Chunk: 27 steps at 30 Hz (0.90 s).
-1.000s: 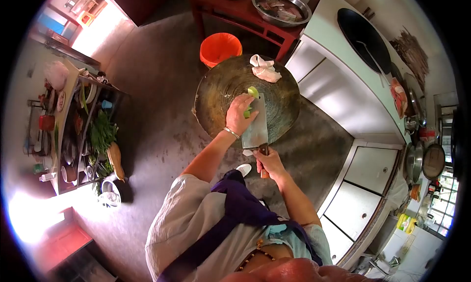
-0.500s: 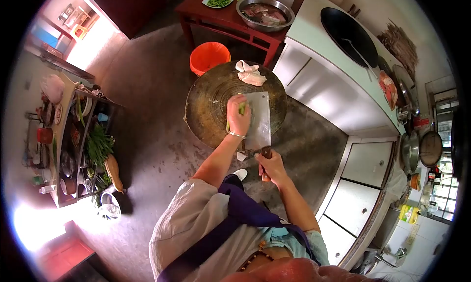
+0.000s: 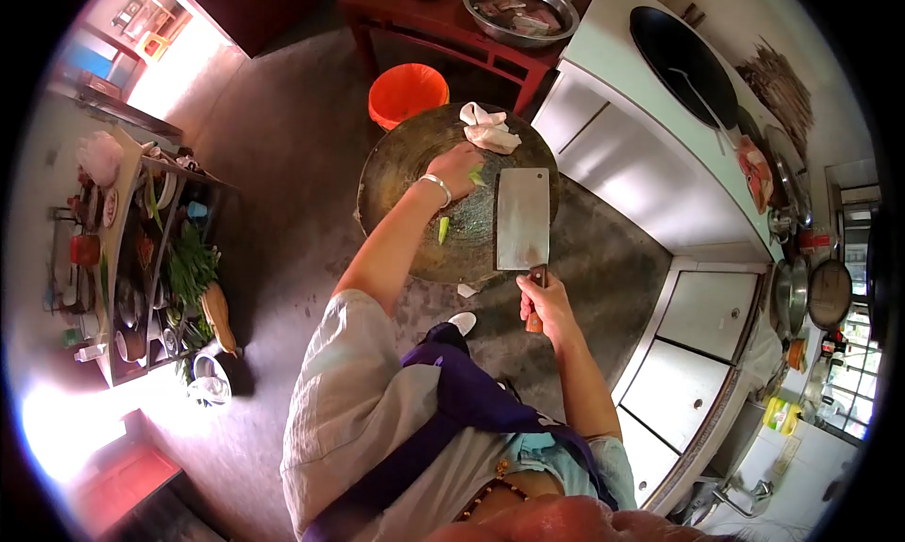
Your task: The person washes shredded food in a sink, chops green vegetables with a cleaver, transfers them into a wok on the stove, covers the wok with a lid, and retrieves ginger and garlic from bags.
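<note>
Green stub (image 3: 443,229) lies on block (image 3: 394,177), bodyward of left hand (image 3: 459,172), its curled fingers at another green piece (image 3: 476,177), grip unclear; pale meat (image 3: 492,137) just beyond; cleaver (image 3: 522,221), clamped in fingers of right hand (image 3: 551,306), held aside, likely sparing the left.

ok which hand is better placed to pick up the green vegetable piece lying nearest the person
Probably the left. The left hand is over the round chopping block, just beyond that green vegetable piece, while the right hand is occupied, gripping the cleaver by its handle.
</note>
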{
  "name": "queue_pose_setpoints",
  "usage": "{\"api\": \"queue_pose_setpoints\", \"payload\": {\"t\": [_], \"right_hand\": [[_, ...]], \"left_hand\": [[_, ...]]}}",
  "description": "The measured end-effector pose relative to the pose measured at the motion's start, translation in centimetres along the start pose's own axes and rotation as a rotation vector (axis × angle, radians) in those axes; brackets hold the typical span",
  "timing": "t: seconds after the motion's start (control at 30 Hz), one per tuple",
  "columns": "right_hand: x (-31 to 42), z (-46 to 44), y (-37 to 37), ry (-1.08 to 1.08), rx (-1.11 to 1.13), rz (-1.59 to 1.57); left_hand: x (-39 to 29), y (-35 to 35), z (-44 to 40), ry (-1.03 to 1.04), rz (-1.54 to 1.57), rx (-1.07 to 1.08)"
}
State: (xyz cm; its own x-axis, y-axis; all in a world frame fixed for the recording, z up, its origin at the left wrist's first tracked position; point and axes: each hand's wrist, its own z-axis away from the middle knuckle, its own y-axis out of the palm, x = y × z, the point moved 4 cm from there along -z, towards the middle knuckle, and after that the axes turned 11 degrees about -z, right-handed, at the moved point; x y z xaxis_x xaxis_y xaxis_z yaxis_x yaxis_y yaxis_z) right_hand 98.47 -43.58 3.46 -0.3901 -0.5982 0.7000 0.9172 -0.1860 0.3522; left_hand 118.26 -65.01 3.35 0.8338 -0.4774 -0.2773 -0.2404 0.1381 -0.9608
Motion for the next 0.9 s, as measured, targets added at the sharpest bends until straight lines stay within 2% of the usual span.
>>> {"api": "queue_pose_setpoints", "payload": {"t": [0.13,0.23,0.33,0.43,0.53,0.63,0.77,0.8,0.87,0.9], "right_hand": [[-1.3,0.2,0.3,0.076,0.046,-0.063],[-2.7,0.6,0.0,0.112,0.053,-0.052],[-3.4,1.7,0.1,0.121,0.094,-0.062],[-5.1,2.4,-0.3,0.149,0.148,-0.036],[-6.7,2.8,-0.3,0.154,0.201,0.031],[-8.1,2.6,0.1,0.149,0.225,0.139],[-7.8,2.7,1.9,0.155,0.232,0.046],[-7.2,2.9,2.3,0.185,0.223,0.076],[-5.4,3.5,2.9,0.243,0.202,0.140],[-4.6,3.8,3.2,0.192,0.193,0.203]], "left_hand": [[-0.5,0.7,-1.3,0.014,-0.246,0.217],[0.1,1.2,-1.3,0.005,-0.215,0.199],[2.6,3.8,-0.5,0.164,-0.197,-0.011],[4.9,4.5,3.4,0.018,-0.071,-0.117],[2.4,-0.8,9.0,-0.390,0.295,0.101],[1.9,0.8,12.2,-0.418,0.518,0.029],[0.0,0.5,13.1,-0.492,0.515,-0.076],[0.4,1.2,12.8,-0.452,0.421,-0.151],[0.3,0.9,13.1,-0.501,0.453,-0.153],[0.2,0.5,13.3,-0.525,0.470,-0.152]]}}
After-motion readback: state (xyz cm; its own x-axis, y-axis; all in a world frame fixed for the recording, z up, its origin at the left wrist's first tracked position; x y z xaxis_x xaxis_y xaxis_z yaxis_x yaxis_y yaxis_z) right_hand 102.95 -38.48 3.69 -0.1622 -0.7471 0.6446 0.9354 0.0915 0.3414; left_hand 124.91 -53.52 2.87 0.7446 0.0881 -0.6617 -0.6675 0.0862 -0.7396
